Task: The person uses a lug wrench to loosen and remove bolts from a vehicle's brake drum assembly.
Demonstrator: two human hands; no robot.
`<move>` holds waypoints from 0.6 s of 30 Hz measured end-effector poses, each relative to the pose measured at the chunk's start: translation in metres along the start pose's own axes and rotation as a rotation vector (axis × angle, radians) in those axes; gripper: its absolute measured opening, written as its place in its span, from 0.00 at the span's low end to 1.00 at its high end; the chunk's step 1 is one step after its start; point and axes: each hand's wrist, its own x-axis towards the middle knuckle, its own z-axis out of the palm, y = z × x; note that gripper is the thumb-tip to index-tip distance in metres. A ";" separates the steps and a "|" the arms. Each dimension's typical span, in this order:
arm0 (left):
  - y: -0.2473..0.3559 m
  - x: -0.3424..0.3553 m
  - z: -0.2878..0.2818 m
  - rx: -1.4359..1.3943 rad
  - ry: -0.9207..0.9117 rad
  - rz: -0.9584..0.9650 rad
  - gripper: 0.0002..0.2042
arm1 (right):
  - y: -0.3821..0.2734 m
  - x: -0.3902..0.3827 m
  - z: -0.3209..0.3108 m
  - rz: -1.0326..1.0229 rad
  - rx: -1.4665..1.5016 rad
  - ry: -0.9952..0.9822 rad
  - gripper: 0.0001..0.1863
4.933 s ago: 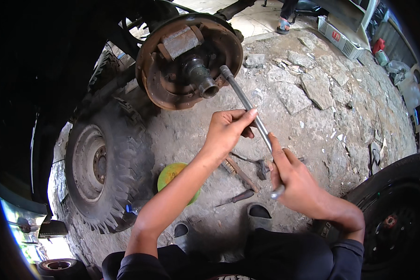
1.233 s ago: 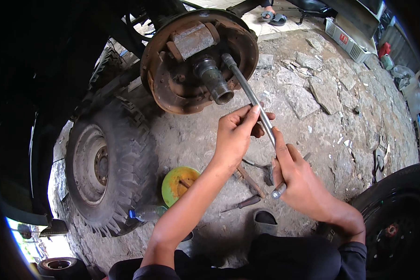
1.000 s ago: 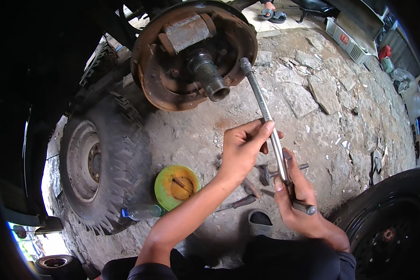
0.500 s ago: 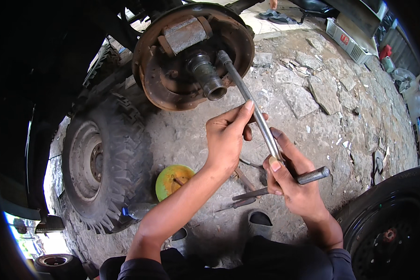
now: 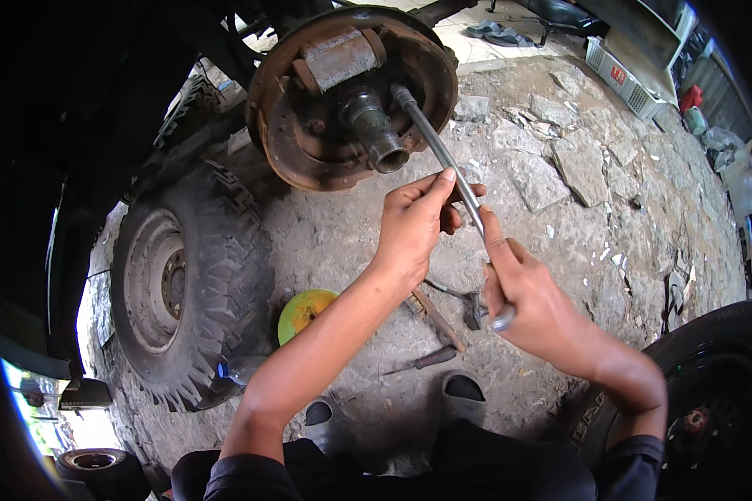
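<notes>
A long steel T-handle socket wrench [image 5: 433, 140] slants up to a rusty brake backing plate [image 5: 276, 150]. Its socket end meets the plate just right of the protruding axle spindle [image 5: 373, 129]. My left hand [image 5: 411, 221] pinches the shaft midway, thumb on top. Lower down, my right hand [image 5: 530, 301] is wrapped round the handle end. One tip of the crossbar pokes out below its fingers; the rest of the bar is hidden by the hand. A rusty block-shaped part [image 5: 340, 60] sits on the plate above the spindle.
A knobbly-treaded wheel [image 5: 226, 275] stands left, near a green bowl [image 5: 297, 313] and a plastic bottle [image 5: 244, 368]. A hammer [image 5: 476, 311], a wooden-handled tool [image 5: 439, 317] and a screwdriver [image 5: 434, 358] lie on the stone ground. Another tyre [image 5: 710, 359] is at right; a white crate [image 5: 627, 79] stands behind.
The crossbar has turned: it lay sideways across my right hand, and now one end points toward me. My right hand has rolled over the handle, its elbow swinging out to the right.
</notes>
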 end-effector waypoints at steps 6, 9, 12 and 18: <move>0.007 0.010 0.003 -0.111 -0.127 -0.019 0.15 | -0.055 0.013 -0.040 0.280 -0.475 -0.380 0.45; 0.008 0.012 -0.002 -0.160 -0.162 0.053 0.16 | -0.047 -0.007 -0.038 0.115 -0.300 -0.189 0.38; -0.001 0.005 -0.003 -0.129 -0.203 -0.004 0.17 | -0.041 -0.030 -0.025 0.171 0.018 -0.027 0.35; -0.016 0.005 -0.003 -0.160 -0.090 -0.015 0.17 | -0.017 -0.033 -0.007 0.293 0.427 0.088 0.29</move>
